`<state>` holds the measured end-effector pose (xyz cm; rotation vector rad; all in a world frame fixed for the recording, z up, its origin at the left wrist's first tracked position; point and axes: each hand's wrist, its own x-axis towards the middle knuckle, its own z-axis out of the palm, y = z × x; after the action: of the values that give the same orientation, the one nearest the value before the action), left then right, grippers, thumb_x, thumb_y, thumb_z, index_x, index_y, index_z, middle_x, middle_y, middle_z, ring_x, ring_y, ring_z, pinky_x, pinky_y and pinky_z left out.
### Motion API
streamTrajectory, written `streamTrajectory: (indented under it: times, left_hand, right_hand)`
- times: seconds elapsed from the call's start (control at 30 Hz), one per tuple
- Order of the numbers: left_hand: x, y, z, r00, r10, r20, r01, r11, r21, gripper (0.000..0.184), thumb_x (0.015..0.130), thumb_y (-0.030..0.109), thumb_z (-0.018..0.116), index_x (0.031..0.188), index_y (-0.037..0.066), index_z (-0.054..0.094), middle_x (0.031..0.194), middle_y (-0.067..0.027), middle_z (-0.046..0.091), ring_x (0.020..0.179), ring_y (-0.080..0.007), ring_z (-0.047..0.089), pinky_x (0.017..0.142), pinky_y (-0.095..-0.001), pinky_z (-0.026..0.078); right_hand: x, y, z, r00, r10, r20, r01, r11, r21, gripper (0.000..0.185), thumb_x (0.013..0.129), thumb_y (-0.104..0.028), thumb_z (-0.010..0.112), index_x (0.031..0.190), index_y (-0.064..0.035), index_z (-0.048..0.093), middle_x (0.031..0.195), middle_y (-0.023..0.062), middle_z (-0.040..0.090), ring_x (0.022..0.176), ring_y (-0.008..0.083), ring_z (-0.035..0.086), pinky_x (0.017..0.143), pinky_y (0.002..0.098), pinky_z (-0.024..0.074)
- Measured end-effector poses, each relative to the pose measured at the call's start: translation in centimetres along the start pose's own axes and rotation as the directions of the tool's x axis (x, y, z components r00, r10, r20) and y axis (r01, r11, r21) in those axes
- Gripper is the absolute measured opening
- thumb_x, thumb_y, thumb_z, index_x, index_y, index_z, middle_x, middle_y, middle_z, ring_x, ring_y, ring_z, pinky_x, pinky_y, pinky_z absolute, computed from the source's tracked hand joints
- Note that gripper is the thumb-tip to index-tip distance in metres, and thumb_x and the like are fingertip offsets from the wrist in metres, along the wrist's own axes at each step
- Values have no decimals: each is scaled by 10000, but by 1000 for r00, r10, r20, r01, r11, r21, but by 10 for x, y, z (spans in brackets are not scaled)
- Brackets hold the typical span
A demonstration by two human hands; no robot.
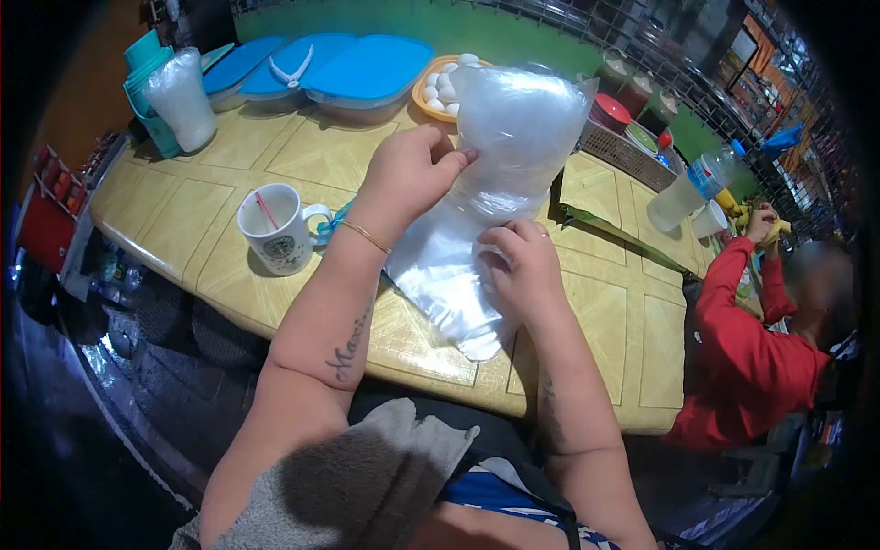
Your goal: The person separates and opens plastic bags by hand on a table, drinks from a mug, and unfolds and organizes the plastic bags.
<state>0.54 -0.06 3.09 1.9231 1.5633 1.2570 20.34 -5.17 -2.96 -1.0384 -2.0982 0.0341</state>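
A stack of clear plastic bags [440,284] lies on the table in front of me, its lower end close to the near edge. The upper part, a shiny clear plastic bag [527,115], stands raised and bent away from me. My left hand [417,170] is closed, thumb and forefinger pinching the left edge of this raised plastic. Lower down on the right side, my right hand [524,275] has its fingers curled in against the plastic. Left of my left forearm stands a white mug [280,247] with a printed logo and a red stick inside.
Blue-lidded containers [371,73], a teal tumbler [147,92] and a basket of eggs [445,87] line the far side. To the right are a long green leaf strip [623,238], a plastic bottle [687,188] and a white cup [709,220]. A person in red [752,357] handles yellow fruit.
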Motion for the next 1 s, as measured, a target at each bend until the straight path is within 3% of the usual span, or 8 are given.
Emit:
streamTrajectory:
  times: [0.1, 0.23, 0.33, 0.53, 0.67, 0.87, 0.9, 1.0]
  left_hand:
    - [-1, -2, 4, 1000, 27, 9, -26, 999, -45, 332, 831, 287, 739, 738, -9, 622, 593, -37, 579, 553, -126, 482, 536, -306, 410]
    - [-7, 8, 0, 985, 73, 154, -42, 979, -199, 316, 825, 272, 730, 727, -6, 616, 601, -86, 587, 568, -167, 546, 569, -334, 451]
    - [-13, 15, 0, 942, 128, 309, -28, 951, -309, 248, 844, 182, 727, 717, 8, 604, 606, 10, 552, 587, -54, 446, 529, -251, 382]
    - [-17, 13, 15, 808, 314, 499, -124, 918, -377, 173, 848, 136, 707, 877, -17, 631, 758, -55, 659, 707, -81, 575, 643, -264, 479]
    - [-19, 21, 13, 734, 276, 620, -99, 948, -304, 230, 823, 148, 724, 961, -14, 635, 821, -90, 681, 764, -138, 624, 716, -291, 510]
    - [-21, 16, 16, 687, 446, 573, -260, 888, -379, 364, 738, 143, 780, 1031, -7, 625, 881, -109, 676, 827, -195, 656, 748, -336, 530]
    - [-21, 18, 15, 701, 436, 564, -271, 895, -356, 360, 728, 134, 781, 1024, -3, 629, 875, -113, 676, 826, -209, 659, 749, -341, 530]
    - [-22, 21, 17, 748, 428, 507, -327, 903, -279, 340, 706, 110, 776, 1001, 10, 638, 866, -125, 673, 824, -251, 665, 751, -354, 527]
  right_hand:
    - [-1, -20, -2, 999, 32, 21, -32, 999, -2, 222, 705, -124, 756, 902, -83, 664, 890, 124, 609, 846, 315, 607, 719, 413, 500]
    - [-5, -26, 2, 835, 98, 541, -205, 969, 141, 273, 734, -183, 768, 939, -55, 642, 871, 146, 591, 852, 328, 602, 723, 417, 494]
    - [-13, -10, 19, 784, 47, 619, -174, 974, 146, 264, 771, -235, 738, 947, -67, 634, 924, 138, 602, 881, 345, 609, 762, 435, 491]
    - [-11, 3, 15, 779, 74, 622, -266, 938, 222, 202, 798, -175, 694, 945, -45, 648, 958, 168, 648, 923, 360, 619, 798, 429, 493]
    - [-14, 11, 14, 858, 139, 495, -310, 908, 281, 184, 820, -142, 670, 964, -30, 646, 947, 153, 667, 887, 336, 631, 793, 410, 495]
    - [-12, 24, 7, 786, 298, 542, -587, 636, 501, 135, 890, -112, 635, 944, 12, 625, 860, 79, 645, 803, 174, 598, 744, 318, 486]
    - [-16, 25, 7, 763, 366, 532, -645, 483, 593, 119, 902, -101, 627, 935, 12, 617, 839, 42, 623, 801, 121, 579, 716, 284, 478]
    - [-11, 24, 6, 773, 349, 529, -631, 343, 696, 96, 913, -97, 623, 948, -8, 612, 840, 7, 618, 800, 90, 567, 704, 250, 466]
